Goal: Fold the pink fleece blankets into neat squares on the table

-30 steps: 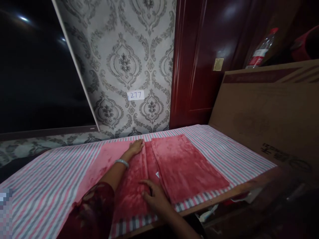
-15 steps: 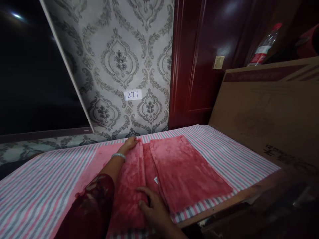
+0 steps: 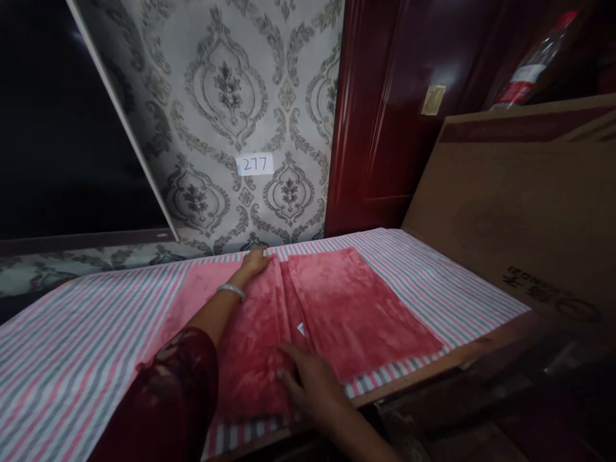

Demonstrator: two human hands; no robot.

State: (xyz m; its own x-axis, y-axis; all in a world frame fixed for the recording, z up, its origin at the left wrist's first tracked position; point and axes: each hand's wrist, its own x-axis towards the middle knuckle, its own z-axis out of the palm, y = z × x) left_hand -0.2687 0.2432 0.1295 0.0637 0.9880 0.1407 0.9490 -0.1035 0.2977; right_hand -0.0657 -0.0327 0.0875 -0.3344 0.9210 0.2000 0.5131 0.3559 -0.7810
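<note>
A pink-red plush cloth (image 3: 360,314) lies flat, its left and right sides folded inward with a narrow gap between the folded edges. A small white label (image 3: 301,329) shows in that gap. My left hand (image 3: 255,261), with a bracelet at the wrist, has its fingers closed on the far end of the left flap's inner edge. At the near end of the same edge is my right hand (image 3: 312,382), its thumb and fingers closed about the fabric. Part of the cloth's left side is covered by my left arm.
Under the cloth is a striped sheet (image 3: 96,327) on a table with a wooden front edge (image 3: 409,385). A large cardboard box (image 3: 520,205) stands at the right, with a plastic bottle (image 3: 524,80) behind its top edge. A dark screen (image 3: 67,128) is at the left.
The view has tilted down slightly. Both hands stay at the left flap's inner edge, which has shifted a little to the right toward the other flap.
</note>
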